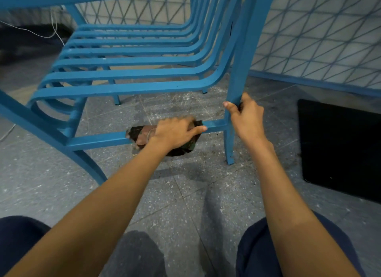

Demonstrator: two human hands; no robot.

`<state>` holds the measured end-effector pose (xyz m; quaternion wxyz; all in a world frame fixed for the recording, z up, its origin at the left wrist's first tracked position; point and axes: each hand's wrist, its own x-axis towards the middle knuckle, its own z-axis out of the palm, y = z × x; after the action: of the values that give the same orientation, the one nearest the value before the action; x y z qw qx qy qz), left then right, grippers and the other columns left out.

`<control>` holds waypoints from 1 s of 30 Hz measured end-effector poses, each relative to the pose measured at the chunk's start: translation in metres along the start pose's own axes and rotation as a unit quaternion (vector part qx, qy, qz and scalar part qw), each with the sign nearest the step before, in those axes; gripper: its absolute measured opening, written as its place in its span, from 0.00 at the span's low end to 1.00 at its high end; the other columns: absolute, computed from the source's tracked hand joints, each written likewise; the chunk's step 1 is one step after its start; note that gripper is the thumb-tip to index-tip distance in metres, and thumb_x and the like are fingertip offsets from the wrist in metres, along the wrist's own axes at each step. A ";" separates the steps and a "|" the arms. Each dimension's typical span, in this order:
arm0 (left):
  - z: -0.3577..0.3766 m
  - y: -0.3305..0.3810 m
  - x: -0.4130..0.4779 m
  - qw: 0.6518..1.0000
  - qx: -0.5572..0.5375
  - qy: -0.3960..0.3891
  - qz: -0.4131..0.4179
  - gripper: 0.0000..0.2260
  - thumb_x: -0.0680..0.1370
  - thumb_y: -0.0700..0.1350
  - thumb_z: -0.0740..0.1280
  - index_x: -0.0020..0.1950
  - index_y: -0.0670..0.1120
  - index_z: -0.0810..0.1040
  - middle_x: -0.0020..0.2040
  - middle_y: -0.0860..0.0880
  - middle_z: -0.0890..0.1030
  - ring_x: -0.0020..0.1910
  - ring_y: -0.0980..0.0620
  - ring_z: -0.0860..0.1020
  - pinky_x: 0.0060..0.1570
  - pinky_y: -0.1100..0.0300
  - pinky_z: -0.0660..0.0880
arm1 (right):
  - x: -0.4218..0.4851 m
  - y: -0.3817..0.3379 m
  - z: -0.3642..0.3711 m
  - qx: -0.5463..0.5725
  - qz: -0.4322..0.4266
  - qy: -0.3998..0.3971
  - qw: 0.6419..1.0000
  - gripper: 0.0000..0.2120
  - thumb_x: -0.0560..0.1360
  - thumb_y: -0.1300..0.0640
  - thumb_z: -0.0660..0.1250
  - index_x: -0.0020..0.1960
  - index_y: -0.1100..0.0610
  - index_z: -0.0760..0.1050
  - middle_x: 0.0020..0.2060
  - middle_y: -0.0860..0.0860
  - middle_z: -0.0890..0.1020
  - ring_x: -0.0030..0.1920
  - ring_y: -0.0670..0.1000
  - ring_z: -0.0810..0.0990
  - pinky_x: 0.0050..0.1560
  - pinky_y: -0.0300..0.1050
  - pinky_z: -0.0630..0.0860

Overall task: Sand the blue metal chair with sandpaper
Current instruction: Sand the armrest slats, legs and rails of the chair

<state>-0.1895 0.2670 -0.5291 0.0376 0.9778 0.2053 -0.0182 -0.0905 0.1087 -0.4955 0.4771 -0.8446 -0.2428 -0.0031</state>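
The blue metal chair (127, 70) with a slatted seat stands on the floor in front of me. Its low side crossbar (99, 139) runs between two legs. A worn brown and dark sheet of sandpaper (140, 135) is wrapped over this crossbar near its right end. My left hand (175, 132) grips the sandpaper around the bar, thumb pointing right along it. My right hand (245, 115) is curled round the chair's upright rear leg (237, 84) just above the crossbar joint.
The grey speckled tile floor (185, 204) carries dust and grit under the bar. A black mat (338, 148) lies at the right. A blue lattice fence (319, 33) stands behind the chair. A white cord (41, 34) trails at the far left. My knees are at the bottom.
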 end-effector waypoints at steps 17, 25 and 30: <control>0.002 -0.010 -0.002 0.996 0.028 0.023 0.084 0.25 0.78 0.65 0.46 0.64 0.52 0.68 0.58 0.47 0.78 0.53 0.45 0.78 0.48 0.50 0.74 | 0.001 0.002 0.001 0.003 0.002 -0.005 1.000 0.14 0.78 0.52 0.64 0.59 0.59 0.73 0.45 0.53 0.79 0.46 0.50 0.77 0.44 0.40 0.73; 0.036 0.059 0.011 0.982 0.111 0.122 0.093 0.22 0.81 0.56 0.54 0.70 0.45 0.66 0.61 0.45 0.76 0.56 0.42 0.75 0.52 0.48 0.69 | 0.002 0.002 0.000 0.010 0.003 -0.011 1.000 0.14 0.77 0.53 0.65 0.59 0.61 0.73 0.47 0.56 0.81 0.49 0.54 0.79 0.48 0.46 0.75; 0.030 -0.008 -0.017 0.973 0.101 0.164 0.124 0.23 0.80 0.59 0.53 0.71 0.49 0.65 0.60 0.48 0.77 0.55 0.46 0.77 0.51 0.51 0.74 | 0.002 0.003 -0.002 0.021 0.005 -0.024 0.999 0.14 0.78 0.53 0.65 0.60 0.60 0.73 0.46 0.53 0.80 0.47 0.50 0.78 0.43 0.36 0.70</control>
<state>-0.2094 0.2650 -0.5589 -0.0935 0.9841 0.0824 0.1263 -0.0868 0.1071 -0.4965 0.4888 -0.8354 -0.2500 0.0242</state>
